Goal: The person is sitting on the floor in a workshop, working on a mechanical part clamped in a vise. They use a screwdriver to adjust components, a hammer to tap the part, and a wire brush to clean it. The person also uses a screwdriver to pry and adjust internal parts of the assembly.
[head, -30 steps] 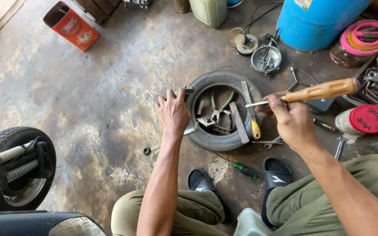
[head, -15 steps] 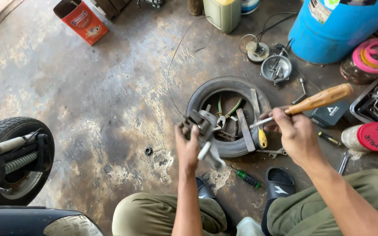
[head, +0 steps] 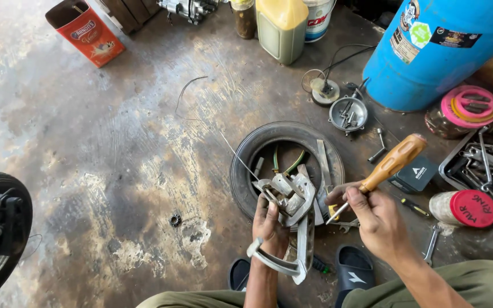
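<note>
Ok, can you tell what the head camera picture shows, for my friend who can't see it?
A person's left hand holds up a grey metal part while the right hand points a wooden-handled screwdriver at it. Below lies a small tyre full of tools on a stained concrete floor, with a blue barrel nearby.

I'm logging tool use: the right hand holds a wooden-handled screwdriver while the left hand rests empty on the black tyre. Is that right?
Not quite. In the head view the left hand is not empty on the black tyre: it holds a silvery metal bracket assembly up above it. The right hand does hold the wooden-handled screwdriver.
</note>
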